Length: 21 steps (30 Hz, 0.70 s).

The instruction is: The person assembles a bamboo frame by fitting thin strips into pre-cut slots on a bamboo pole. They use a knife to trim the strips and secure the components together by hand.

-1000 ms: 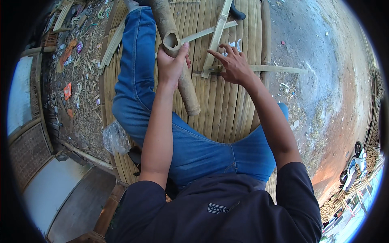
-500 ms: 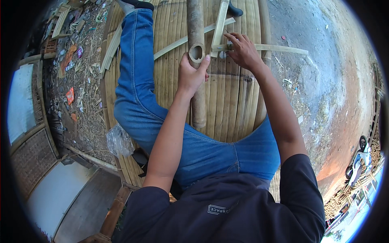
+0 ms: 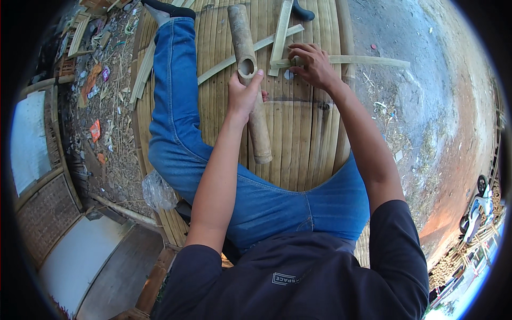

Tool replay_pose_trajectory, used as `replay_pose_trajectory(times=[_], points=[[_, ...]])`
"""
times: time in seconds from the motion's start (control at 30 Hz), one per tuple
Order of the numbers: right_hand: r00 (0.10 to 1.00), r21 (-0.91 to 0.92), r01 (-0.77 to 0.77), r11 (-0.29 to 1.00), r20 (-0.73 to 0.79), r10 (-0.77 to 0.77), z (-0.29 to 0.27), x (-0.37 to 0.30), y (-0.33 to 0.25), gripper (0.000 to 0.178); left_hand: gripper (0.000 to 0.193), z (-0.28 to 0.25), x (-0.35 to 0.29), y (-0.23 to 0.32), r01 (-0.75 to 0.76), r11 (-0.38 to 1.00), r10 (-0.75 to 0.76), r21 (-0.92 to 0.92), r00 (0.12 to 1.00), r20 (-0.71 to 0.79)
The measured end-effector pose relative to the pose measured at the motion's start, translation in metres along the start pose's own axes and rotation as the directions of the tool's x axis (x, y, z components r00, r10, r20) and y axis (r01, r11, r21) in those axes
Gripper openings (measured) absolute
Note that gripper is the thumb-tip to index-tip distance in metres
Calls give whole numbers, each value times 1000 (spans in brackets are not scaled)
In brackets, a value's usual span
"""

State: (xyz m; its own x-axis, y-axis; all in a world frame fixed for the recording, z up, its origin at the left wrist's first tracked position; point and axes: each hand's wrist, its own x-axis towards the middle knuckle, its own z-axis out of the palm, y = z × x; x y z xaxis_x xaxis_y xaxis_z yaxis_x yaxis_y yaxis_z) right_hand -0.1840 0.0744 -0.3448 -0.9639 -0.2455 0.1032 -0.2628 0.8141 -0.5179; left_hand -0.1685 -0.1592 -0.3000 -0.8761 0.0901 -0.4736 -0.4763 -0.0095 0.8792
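My left hand (image 3: pixel 244 96) grips a brown bamboo pole (image 3: pixel 242 33) around its middle, thumb along its right side. A round opening into the hollow shows just beyond the thumb. The pole's near end rests between my thighs. To the right, my right hand (image 3: pixel 314 66) bends over a thin pale bamboo strip (image 3: pixel 368 61), thumb and fingers on either side of it. The grip on it is partly hidden. Beyond that hand, another strip (image 3: pixel 281 40) points away, its near end by the first strip's left end. A longer strip (image 3: pixel 221 69) passes slantwise under the pole.
I sit astride a bench of bamboo slats (image 3: pixel 298 138). A dark curved handle (image 3: pixel 303 12) lies at its far end. More strips (image 3: pixel 143 74) lie left of my leg, and a clear plastic bag (image 3: pixel 158 191) is beside my thigh. Litter covers the ground at left; a motorbike (image 3: pixel 476 210) stands far right.
The pole's far end has swung left and come into view, its opening shifting left with my left hand. My right thumb and fingers have drawn a little closer together at the strip.
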Motion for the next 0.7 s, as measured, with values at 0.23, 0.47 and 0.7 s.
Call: replay_pose_trajectory(times=[0.23, 0.47, 0.7], points=[[989, -40, -35, 999, 142, 41, -1, 15, -9, 33, 38, -27, 54, 17, -4, 998, 1, -58, 999, -48], [952, -17, 3, 1000, 307, 2, -5, 20, -8, 30, 47, 3, 64, 18, 11, 927, 7, 376, 999, -48], [989, 62, 73, 995, 120, -81, 1, 14, -8, 28, 86, 27, 98, 12, 0, 524, 168, 852, 980, -103]])
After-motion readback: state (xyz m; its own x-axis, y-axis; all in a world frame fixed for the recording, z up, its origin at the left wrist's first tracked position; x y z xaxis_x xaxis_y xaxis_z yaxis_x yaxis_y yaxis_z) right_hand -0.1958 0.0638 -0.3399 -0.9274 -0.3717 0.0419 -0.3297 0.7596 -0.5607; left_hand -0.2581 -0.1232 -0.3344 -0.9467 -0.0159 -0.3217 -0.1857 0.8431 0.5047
